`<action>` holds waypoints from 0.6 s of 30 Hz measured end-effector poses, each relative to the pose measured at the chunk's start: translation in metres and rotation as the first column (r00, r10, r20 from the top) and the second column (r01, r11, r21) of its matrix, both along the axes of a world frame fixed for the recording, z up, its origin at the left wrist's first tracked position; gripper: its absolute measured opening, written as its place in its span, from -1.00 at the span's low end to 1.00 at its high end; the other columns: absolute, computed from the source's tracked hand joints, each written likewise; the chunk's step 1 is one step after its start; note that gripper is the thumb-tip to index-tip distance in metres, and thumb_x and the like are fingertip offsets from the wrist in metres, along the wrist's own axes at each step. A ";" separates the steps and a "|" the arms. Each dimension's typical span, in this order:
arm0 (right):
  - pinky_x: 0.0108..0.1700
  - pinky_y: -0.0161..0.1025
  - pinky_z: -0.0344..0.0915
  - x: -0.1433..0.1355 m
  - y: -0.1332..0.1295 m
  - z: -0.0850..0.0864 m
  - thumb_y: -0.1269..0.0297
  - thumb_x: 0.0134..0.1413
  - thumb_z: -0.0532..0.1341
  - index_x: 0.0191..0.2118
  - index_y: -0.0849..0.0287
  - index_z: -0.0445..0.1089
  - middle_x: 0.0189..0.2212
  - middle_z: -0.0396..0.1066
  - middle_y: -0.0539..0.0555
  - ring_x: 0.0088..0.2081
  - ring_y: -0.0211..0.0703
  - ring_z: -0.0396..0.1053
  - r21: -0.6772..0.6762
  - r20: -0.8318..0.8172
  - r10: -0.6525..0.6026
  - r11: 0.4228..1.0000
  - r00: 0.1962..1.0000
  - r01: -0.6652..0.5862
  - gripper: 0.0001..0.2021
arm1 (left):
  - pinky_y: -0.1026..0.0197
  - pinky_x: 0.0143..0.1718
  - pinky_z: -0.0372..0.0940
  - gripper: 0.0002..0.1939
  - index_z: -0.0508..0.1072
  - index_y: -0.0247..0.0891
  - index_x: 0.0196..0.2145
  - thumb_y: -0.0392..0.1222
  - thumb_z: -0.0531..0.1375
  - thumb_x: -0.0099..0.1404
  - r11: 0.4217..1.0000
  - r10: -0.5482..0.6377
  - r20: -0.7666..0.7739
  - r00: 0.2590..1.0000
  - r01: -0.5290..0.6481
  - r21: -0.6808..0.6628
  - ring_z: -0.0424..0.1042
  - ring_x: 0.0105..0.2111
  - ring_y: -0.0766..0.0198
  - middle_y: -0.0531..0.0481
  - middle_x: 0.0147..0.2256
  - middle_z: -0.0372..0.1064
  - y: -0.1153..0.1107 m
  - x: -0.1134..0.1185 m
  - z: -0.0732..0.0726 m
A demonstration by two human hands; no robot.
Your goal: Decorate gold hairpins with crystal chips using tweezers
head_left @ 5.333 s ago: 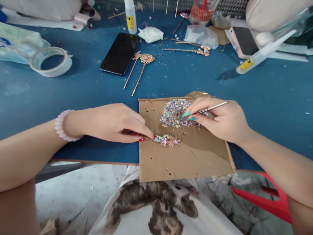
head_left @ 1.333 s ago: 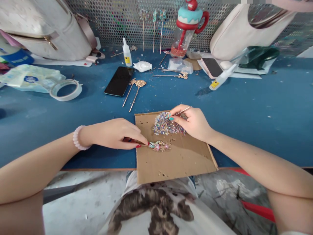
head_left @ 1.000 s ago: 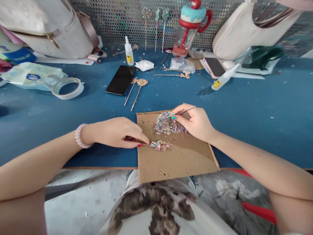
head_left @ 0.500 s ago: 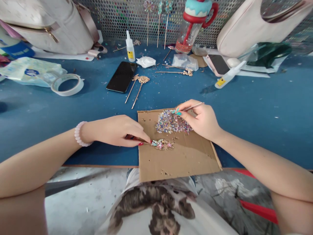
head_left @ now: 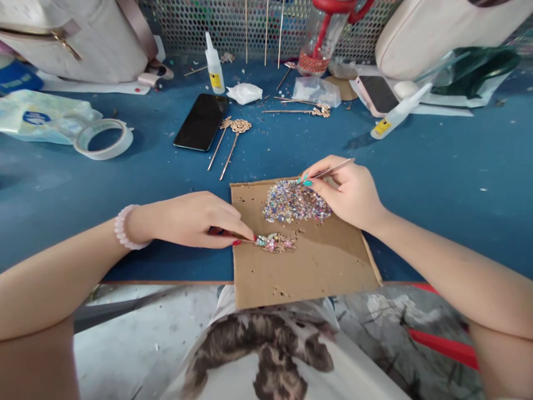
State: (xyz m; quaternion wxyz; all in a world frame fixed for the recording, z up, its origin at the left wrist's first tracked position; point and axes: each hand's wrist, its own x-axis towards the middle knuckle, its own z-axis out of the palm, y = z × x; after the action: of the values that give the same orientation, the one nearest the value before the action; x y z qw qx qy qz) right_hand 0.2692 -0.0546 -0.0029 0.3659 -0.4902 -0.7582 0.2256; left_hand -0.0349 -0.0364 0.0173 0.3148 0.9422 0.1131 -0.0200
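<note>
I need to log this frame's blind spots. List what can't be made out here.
- Head view: tweezers tips, hidden behind right hand fingers; whether they grip a gem is unclear.
- Hairpin stem, covered by left hand.
- Single gems in the pile, too small to tell apart.
- Cup top and the upright pins, cut off by the upper edge.
- Glue bottle label, too small to read.

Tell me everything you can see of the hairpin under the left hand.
The hairpin lies flat on the brown cardboard sheet, near its left edge. Its gold-looking head is covered with small pastel stones in pink, blue and white. The thin stem runs left, off the cardboard, and vanishes under the left hand, whose red-nailed fingertips pin it down. It sits just below the loose pile of stones, apart from it.
</note>
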 end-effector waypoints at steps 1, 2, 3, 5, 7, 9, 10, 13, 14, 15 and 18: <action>-0.25 -0.18 0.41 -0.002 0.000 0.000 0.26 0.19 0.25 -0.31 0.11 0.47 -0.36 0.54 0.04 -0.31 -0.15 0.50 -0.003 0.003 0.011 1.000 1.000 -0.011 -0.91 | 0.30 -0.35 0.12 -0.70 0.50 -0.11 0.11 -0.24 0.08 0.52 1.000 0.001 0.000 1.000 -0.001 -0.004 0.36 -0.40 0.38 0.03 -0.32 0.48 0.000 0.000 0.000; -0.24 -0.18 0.42 -0.004 0.001 0.000 0.25 0.20 0.24 -0.32 0.11 0.46 -0.35 0.55 0.04 -0.31 -0.16 0.49 -0.003 0.005 0.022 1.000 1.000 -0.022 -0.91 | 0.30 -0.34 0.13 -0.70 0.50 -0.11 0.11 -0.25 0.09 0.51 1.000 0.002 0.000 1.000 -0.002 -0.011 0.37 -0.40 0.39 0.03 -0.31 0.49 0.000 0.000 0.000; -0.24 -0.19 0.42 -0.006 0.001 0.000 0.26 0.20 0.25 -0.32 0.11 0.46 -0.35 0.54 0.04 -0.31 -0.16 0.49 -0.001 0.006 0.034 0.999 0.999 -0.034 -0.91 | 0.31 -0.33 0.14 -0.70 0.50 -0.11 0.11 -0.26 0.10 0.51 1.000 0.006 0.001 1.000 -0.006 -0.021 0.38 -0.38 0.39 0.04 -0.30 0.50 0.000 0.000 0.000; -0.23 -0.19 0.43 -0.008 0.002 -0.001 0.26 0.21 0.24 -0.33 0.11 0.45 -0.35 0.54 0.04 -0.32 -0.17 0.49 0.002 0.002 0.042 0.999 0.999 -0.042 -0.90 | 0.33 -0.30 0.16 -0.70 0.49 -0.11 0.11 -0.28 0.11 0.50 0.999 0.016 0.004 1.000 -0.016 -0.047 0.40 -0.35 0.40 0.04 -0.25 0.53 0.000 0.000 0.000; -0.23 -0.19 0.44 -0.008 0.003 -0.002 0.24 0.22 0.24 -0.32 0.11 0.45 -0.35 0.54 0.04 -0.32 -0.17 0.49 0.005 -0.004 0.024 1.000 1.000 -0.024 -0.89 | 0.35 -0.29 0.17 -0.70 0.49 -0.11 0.11 -0.29 0.12 0.50 0.998 0.018 0.011 1.000 -0.017 -0.066 0.42 -0.33 0.42 0.05 -0.22 0.54 0.000 0.000 0.000; -0.22 -0.17 0.45 -0.006 0.004 -0.003 0.21 0.22 0.23 -0.32 0.10 0.45 -0.35 0.54 0.04 -0.32 -0.16 0.49 0.008 -0.006 -0.009 1.000 1.000 0.009 -0.87 | 0.36 -0.28 0.17 -0.70 0.49 -0.12 0.10 -0.29 0.12 0.50 0.998 0.012 0.018 1.000 -0.011 -0.064 0.42 -0.33 0.42 0.06 -0.23 0.53 0.000 0.000 0.000; -0.22 -0.16 0.45 -0.004 0.004 -0.004 0.20 0.22 0.24 -0.31 0.10 0.45 -0.34 0.55 0.04 -0.32 -0.15 0.49 0.009 -0.003 -0.024 1.000 1.000 0.024 -0.87 | 0.36 -0.28 0.17 -0.71 0.49 -0.12 0.10 -0.29 0.12 0.50 0.998 0.009 0.020 1.000 -0.008 -0.058 0.42 -0.33 0.42 0.06 -0.24 0.53 0.000 0.000 0.000; -0.22 -0.15 0.46 0.000 0.004 -0.004 0.21 0.22 0.25 -0.30 0.09 0.45 -0.34 0.55 0.05 -0.31 -0.14 0.50 0.011 0.020 -0.062 0.998 0.998 0.061 -0.90 | 0.36 -0.28 0.17 -0.71 0.49 -0.12 0.10 -0.28 0.11 0.50 0.999 0.003 0.023 1.000 -0.002 -0.044 0.41 -0.33 0.43 0.07 -0.25 0.52 0.000 0.000 -0.001; -0.22 -0.15 0.46 0.001 0.004 -0.004 0.23 0.22 0.25 -0.30 0.08 0.46 -0.34 0.55 0.05 -0.31 -0.14 0.51 0.014 0.031 -0.070 0.997 0.997 0.070 -0.91 | 0.36 -0.28 0.17 -0.71 0.49 -0.12 0.10 -0.28 0.11 0.50 0.999 0.000 0.023 1.000 0.001 -0.044 0.41 -0.33 0.43 0.07 -0.25 0.51 0.000 0.000 -0.001; -0.22 -0.15 0.46 0.001 0.004 -0.003 0.24 0.22 0.25 -0.30 0.08 0.46 -0.35 0.55 0.05 -0.31 -0.14 0.51 0.022 0.041 -0.076 0.997 0.996 0.075 -0.92 | 0.36 -0.28 0.17 -0.71 0.49 -0.12 0.11 -0.27 0.11 0.51 0.999 -0.001 0.022 1.000 0.002 -0.045 0.41 -0.32 0.42 0.07 -0.25 0.51 0.000 0.000 -0.001; -0.22 -0.15 0.45 0.003 0.004 -0.003 0.29 0.20 0.25 -0.31 0.08 0.46 -0.36 0.55 0.05 -0.31 -0.14 0.51 0.046 0.061 -0.070 0.997 0.996 0.067 -0.94 | 0.33 -0.28 0.17 -0.70 0.49 -0.12 0.11 -0.25 0.09 0.52 0.999 0.002 0.012 1.000 -0.002 -0.047 0.42 -0.33 0.39 0.04 -0.25 0.52 0.000 0.000 -0.001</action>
State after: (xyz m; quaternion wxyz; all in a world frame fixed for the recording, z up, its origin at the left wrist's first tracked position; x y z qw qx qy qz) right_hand 0.2718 -0.0507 -0.0062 0.3604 -0.5146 -0.7567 0.1808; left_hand -0.0353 -0.0365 0.0162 0.3374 0.9345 0.1118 -0.0167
